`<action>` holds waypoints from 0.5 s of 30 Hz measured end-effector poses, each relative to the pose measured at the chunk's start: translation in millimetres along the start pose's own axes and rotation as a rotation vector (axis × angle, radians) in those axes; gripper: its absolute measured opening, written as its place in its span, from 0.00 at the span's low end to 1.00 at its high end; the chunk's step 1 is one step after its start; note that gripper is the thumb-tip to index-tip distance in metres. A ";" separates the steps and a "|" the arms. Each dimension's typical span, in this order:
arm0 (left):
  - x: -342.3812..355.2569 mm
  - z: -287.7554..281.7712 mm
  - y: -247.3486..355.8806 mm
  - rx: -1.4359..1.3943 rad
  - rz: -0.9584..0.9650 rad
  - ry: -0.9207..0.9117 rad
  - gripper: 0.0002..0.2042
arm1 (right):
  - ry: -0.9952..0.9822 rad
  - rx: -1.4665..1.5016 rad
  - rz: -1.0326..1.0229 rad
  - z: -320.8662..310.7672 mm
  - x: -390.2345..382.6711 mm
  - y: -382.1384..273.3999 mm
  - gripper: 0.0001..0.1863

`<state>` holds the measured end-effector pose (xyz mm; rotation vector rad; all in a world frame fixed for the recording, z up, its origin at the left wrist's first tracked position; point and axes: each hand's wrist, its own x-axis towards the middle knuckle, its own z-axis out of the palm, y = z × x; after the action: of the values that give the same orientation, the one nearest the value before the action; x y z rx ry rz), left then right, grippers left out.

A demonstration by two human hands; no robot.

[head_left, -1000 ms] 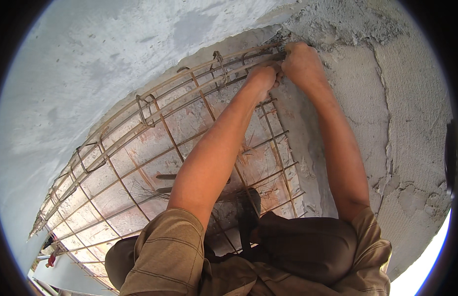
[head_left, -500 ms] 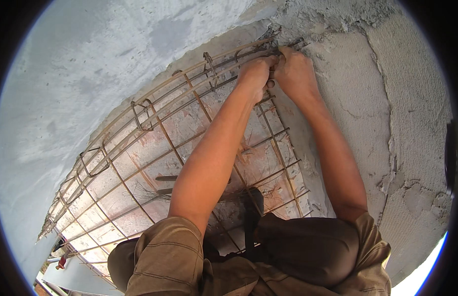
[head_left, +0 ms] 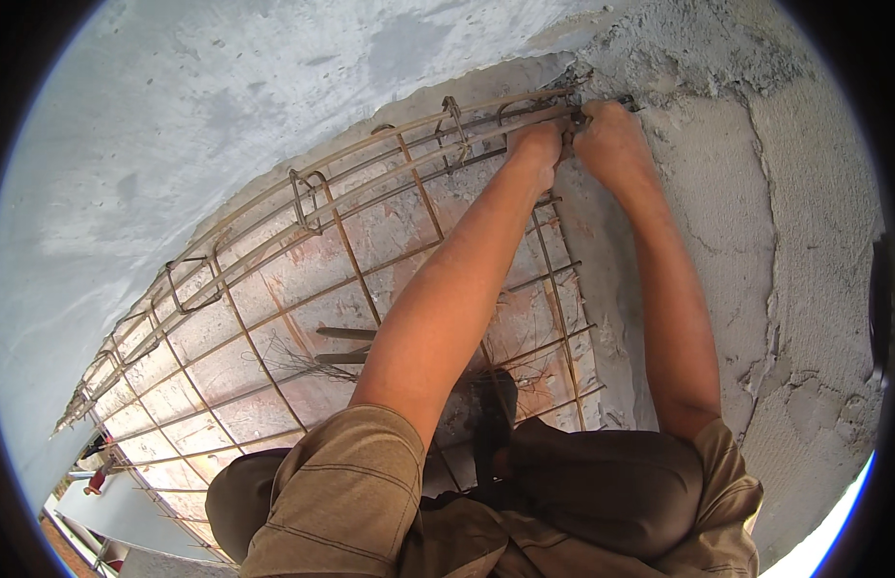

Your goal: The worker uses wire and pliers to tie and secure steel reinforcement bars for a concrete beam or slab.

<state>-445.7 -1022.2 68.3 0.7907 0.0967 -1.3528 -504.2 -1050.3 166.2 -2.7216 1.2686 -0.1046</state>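
Note:
Both hands work close together at the right end of a bundle of long rebar rods (head_left: 370, 173), next to the rough concrete wall. My left hand (head_left: 537, 149) is closed just below the rods, its fingers mostly hidden behind its back. Beside it, my right hand (head_left: 611, 140) is closed in a fist around the rod ends, thumb side toward the left hand. A small dark piece (head_left: 578, 114) shows between the two hands, too small to name. Bent wire stirrups (head_left: 306, 202) wrap the rods farther left.
Below the rods spreads a rebar mesh (head_left: 356, 279) over pale boards. Two bar-like tool handles (head_left: 346, 333) and loose thin wires (head_left: 298, 361) lie on it. A curved grey concrete surface (head_left: 178, 116) rises at the left; a cracked concrete wall (head_left: 727, 212) stands right.
The view has shifted, so the rods and hands appear farther right and slightly lower. Both hands stay closed at the rod ends, with a slightly wider gap between them.

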 end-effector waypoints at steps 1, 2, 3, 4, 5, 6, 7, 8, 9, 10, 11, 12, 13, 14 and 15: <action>1.1 -3.9 0.5 -0.003 0.002 0.003 0.10 | 0.000 -0.012 0.007 -0.3 0.4 -1.3 0.10; 0.2 -6.6 2.0 0.082 -0.028 -0.021 0.09 | -0.001 -0.015 0.005 -0.7 1.1 -0.8 0.10; -1.1 -8.5 2.8 0.167 -0.058 -0.044 0.09 | 0.018 -0.051 0.022 -0.7 1.9 -0.7 0.09; -3.2 -9.5 2.3 0.165 -0.058 -0.043 0.09 | 0.037 -0.087 0.039 -0.4 2.8 -0.7 0.09; -4.4 -11.6 2.1 0.149 -0.042 -0.061 0.08 | 0.038 -0.086 0.034 -1.1 5.0 -2.1 0.09; -5.5 -13.3 1.8 0.133 -0.026 -0.079 0.08 | 0.049 -0.137 0.020 -1.6 7.5 -3.0 0.09; -6.6 -14.7 1.0 0.133 -0.022 -0.077 0.08 | 0.060 -0.188 0.007 -2.0 8.9 -3.6 0.08; -8.6 -15.9 1.1 0.134 -0.012 -0.095 0.08 | 0.060 -0.185 0.003 -0.4 9.2 -3.7 0.08; -10.5 -16.8 0.6 0.136 -0.002 -0.113 0.08 | 0.069 -0.206 0.000 2.0 8.2 -3.1 0.08; -12.3 -17.0 -0.4 0.137 0.000 -0.110 0.08 | 0.078 -0.228 -0.003 4.1 7.1 -2.4 0.08; -13.8 -14.1 0.2 0.115 -0.019 -0.080 0.08 | 0.079 -0.227 -0.004 4.0 7.4 -1.4 0.08; -14.6 -10.7 0.9 0.094 -0.037 -0.050 0.08 | 0.085 -0.161 0.014 3.6 7.3 -0.1 0.08; -14.5 -6.2 1.8 0.094 -0.037 -0.052 0.08 | 0.091 -0.094 0.033 2.9 8.0 1.3 0.09; -15.3 -3.3 0.1 0.128 -0.027 -0.016 0.09 | 0.087 -0.095 0.036 2.6 6.9 1.1 0.09; -16.2 -1.2 -1.1 0.162 -0.018 0.018 0.09 | 0.064 -0.107 0.027 1.8 6.2 0.4 0.09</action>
<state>-450.4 -1008.1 74.9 0.9402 0.0083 -1.3827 -500.3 -1055.1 164.4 -2.8104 1.3657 -0.1255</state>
